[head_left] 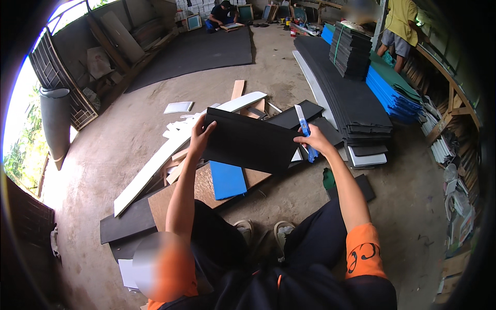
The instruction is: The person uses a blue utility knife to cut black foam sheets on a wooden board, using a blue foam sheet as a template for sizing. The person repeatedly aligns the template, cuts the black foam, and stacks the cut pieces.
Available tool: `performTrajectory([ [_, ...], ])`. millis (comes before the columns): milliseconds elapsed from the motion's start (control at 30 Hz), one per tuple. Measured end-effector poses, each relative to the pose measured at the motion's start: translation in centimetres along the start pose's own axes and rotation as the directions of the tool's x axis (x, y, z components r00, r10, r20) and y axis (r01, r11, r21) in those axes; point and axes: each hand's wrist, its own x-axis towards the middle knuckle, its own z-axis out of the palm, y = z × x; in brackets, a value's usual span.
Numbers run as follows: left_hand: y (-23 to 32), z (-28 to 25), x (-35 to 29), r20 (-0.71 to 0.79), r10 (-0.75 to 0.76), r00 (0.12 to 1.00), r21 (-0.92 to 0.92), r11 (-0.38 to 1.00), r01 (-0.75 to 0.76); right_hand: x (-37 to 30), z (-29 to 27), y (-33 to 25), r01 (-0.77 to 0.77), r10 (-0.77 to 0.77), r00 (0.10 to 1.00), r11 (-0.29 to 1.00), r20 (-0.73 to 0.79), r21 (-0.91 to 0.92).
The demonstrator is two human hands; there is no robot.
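A black foam sheet (253,139) is held up over the far edge of the plywood board (203,185), the left hand (201,132) clamped on one end, the right hand (314,138) gripping the other plus a utility knife (303,120), with a blue panel (227,181) lying on that board.

At ten o'clock, we are seeing the left hand (199,135) with its fingers partly hiding behind the black sheet (253,139); at three, the right hand (314,139) is covering some of the blue cutter (304,125). At seven, a blur is smearing the left orange sleeve (181,271). Toward two, the upper edge is cutting off the person in yellow (401,23). Near twelve, the seated person (222,15) is appearing too small for us to be making out their fingers.
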Motion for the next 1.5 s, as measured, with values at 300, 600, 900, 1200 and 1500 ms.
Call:
performTrajectory([
  [300, -2.1, 0.0, 0.8, 0.026, 0.058, 0.998, -0.112, 0.992, -0.055, 0.5, 0.3, -0.5, -0.082, 0.187, 0.966, 0.875, -0.176, 0.478],
  [600, -2.1, 3.9, 0.6, 0.061, 0.019, 0.998, -0.133, 0.991, -0.011, 1.9, -0.3, 3.1, 0.004, 0.468, 0.749, 0.706, -0.47, 0.709],
  [900, -5.9, 2.5, 0.7, -0.047, -0.151, 0.987, -0.229, 0.964, 0.137, 6.0, -1.9, 10.1, 0.302, 0.625, 0.724, 0.095, -0.293, 0.949],
  [1200, -15.4, -5.9, -0.5, -0.215, -0.78, 0.587, -0.591, 0.583, 0.558, 8.4, 2.7, 13.4, -0.373, 0.618, 0.778, 0.599, -0.113, 0.708],
  [1500, -18.4, -2.4, 0.5, -0.167, -0.866, 0.471, -0.587, 0.472, 0.658, 11.7, 11.1, 23.6, -0.656, 0.646, 0.755, 0.744, -0.115, -0.126],
])
